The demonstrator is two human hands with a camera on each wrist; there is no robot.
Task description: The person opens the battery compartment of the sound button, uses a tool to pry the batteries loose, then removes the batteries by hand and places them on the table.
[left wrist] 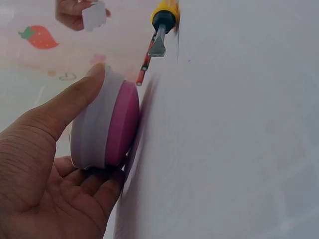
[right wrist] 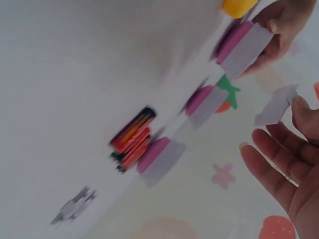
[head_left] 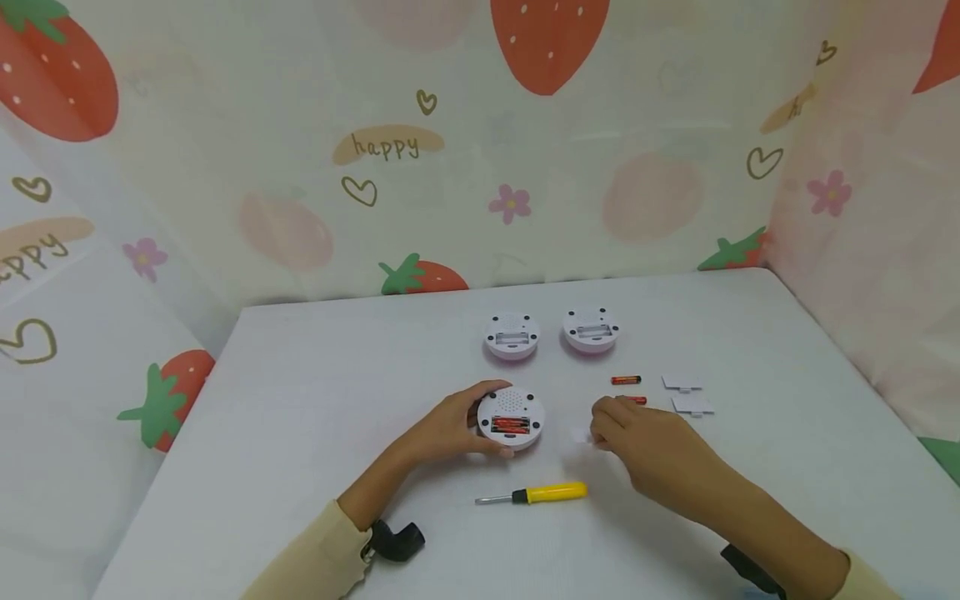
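My left hand (head_left: 450, 427) grips a round white device (head_left: 512, 402) with a pink underside, thumb on one side and fingers on the other. Its open compartment faces up, with red batteries (head_left: 511, 426) lying inside. To the right of it, my right hand (head_left: 656, 450) pinches a small white battery cover (right wrist: 276, 106) between thumb and fingers. In the left wrist view the same cover (left wrist: 94, 16) shows apart from the device. A yellow-handled screwdriver (head_left: 555, 492) lies on the table in front of the device.
Two more round devices (head_left: 512, 337) (head_left: 591, 332) stand at the back, their battery compartments uncovered. Loose red batteries (head_left: 626, 380) lie just beyond my right hand. Two white covers (head_left: 681, 383) (head_left: 693, 406) lie to their right. A patterned curtain (head_left: 525, 167) hangs behind the white table (head_left: 337, 350).
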